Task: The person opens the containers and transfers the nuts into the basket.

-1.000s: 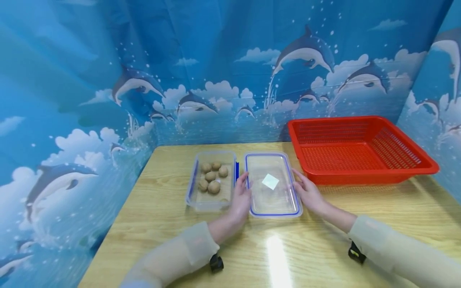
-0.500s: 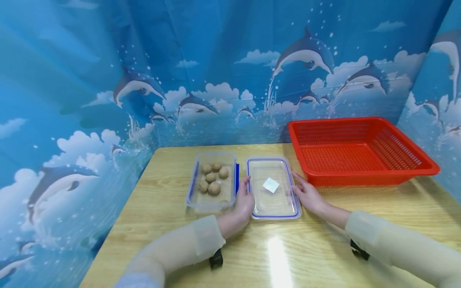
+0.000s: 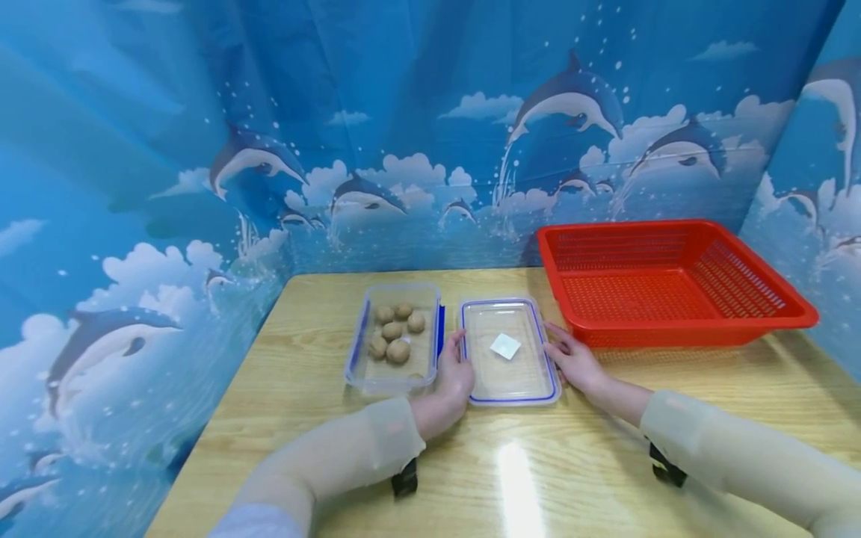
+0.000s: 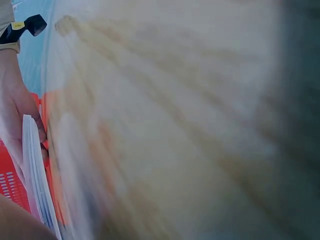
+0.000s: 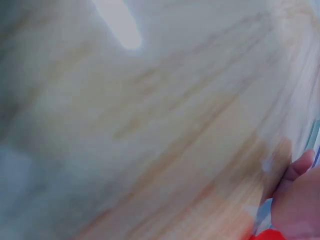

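Both hands hold a clear plastic container lid (image 3: pixel 511 381) with a blue seal line and a pale square sticker, just right of the middle of the table. My left hand (image 3: pixel 454 385) grips its left edge and my right hand (image 3: pixel 580 368) its right edge. Edge-on in the left wrist view, the lid (image 4: pixel 37 170) stands beside the fingers of the right hand (image 4: pixel 20 112). Low at the right of the right wrist view, the thumb (image 5: pixel 302 162) shows near the lid's edge. Left of the lid is a clear plastic box (image 3: pixel 359 359) with several round brown walnut-like things (image 3: pixel 398 351) in it.
A red plastic basket (image 3: pixel 679 329) with perforated sides stands at the back right, close to the right hand. A blue strip (image 3: pixel 441 329) runs along the box's right side. Behind the wooden table (image 3: pixel 282 418) hangs a dolphin-print curtain (image 3: pixel 403 112).
The lid's far edge has come slightly nearer in the head view, and the left hand has shifted slightly with it. The right hand has barely moved; box and basket stay put.
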`<state>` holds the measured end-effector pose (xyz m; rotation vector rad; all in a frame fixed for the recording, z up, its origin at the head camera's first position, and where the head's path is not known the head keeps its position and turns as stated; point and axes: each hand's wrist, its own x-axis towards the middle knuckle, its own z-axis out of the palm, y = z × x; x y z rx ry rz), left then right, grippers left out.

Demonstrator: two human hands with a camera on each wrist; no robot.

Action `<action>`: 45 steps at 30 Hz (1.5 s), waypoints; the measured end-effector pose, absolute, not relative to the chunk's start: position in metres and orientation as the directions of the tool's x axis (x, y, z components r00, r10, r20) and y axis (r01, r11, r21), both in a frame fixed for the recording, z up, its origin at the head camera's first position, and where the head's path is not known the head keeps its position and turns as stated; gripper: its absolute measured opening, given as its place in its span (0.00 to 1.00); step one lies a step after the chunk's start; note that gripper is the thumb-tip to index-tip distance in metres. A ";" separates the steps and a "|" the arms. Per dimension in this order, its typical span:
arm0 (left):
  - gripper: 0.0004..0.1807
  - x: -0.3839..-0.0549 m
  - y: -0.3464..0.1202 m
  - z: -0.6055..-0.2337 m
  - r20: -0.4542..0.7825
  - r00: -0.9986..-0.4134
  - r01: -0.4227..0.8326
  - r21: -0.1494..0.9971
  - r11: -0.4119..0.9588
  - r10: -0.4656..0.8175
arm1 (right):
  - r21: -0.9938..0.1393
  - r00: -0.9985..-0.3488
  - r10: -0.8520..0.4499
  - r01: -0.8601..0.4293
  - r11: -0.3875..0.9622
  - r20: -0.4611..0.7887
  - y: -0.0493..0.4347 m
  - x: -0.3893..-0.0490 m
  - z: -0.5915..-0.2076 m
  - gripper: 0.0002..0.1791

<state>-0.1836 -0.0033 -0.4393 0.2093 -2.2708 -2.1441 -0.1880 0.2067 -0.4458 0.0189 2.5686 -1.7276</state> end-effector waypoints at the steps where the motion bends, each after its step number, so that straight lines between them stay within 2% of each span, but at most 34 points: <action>1: 0.37 -0.184 -0.003 -0.440 -0.076 -0.991 -0.082 0.995 0.056 -0.112 | -0.921 -0.999 -0.009 0.033 0.389 -0.040 0.206 -0.188 -0.445 0.28; 8: 0.36 -0.184 -0.004 -0.439 -0.070 -0.990 -0.079 0.995 0.065 -0.126 | -0.878 -1.000 0.010 0.022 0.478 -0.019 0.201 -0.187 -0.443 0.27; 15: 0.36 -0.184 -0.005 -0.438 -0.090 -0.988 -0.102 0.991 0.089 -0.121 | -0.850 -0.998 -0.005 -0.058 0.524 0.065 0.198 -0.184 -0.441 0.24; 21: 0.35 -0.184 -0.005 -0.437 -0.097 -0.989 -0.108 0.990 0.095 -0.115 | -0.836 -0.998 -0.015 -0.054 0.546 0.055 0.197 -0.182 -0.439 0.25; 27: 0.32 -0.184 -0.006 -0.437 -0.076 -0.991 -0.086 0.992 0.089 -0.114 | -0.852 -0.998 -0.018 -0.058 0.521 0.057 0.195 -0.180 -0.437 0.25; 33: 0.30 -0.183 -0.007 -0.433 -0.055 -0.993 -0.064 0.994 0.084 -0.104 | -0.869 -0.991 -0.022 -0.128 0.478 0.134 0.192 -0.176 -0.431 0.23; 38: 0.30 -0.183 -0.008 -0.422 -0.038 -0.996 -0.040 0.999 0.016 -0.083 | -0.894 -0.985 -0.047 -0.173 0.413 0.168 0.189 -0.176 -0.424 0.23; 45: 0.28 -0.184 -0.017 -0.399 0.048 -0.998 0.051 0.994 -0.092 -0.034 | -0.914 -0.988 -0.046 -0.154 0.375 0.147 0.181 -0.181 -0.413 0.24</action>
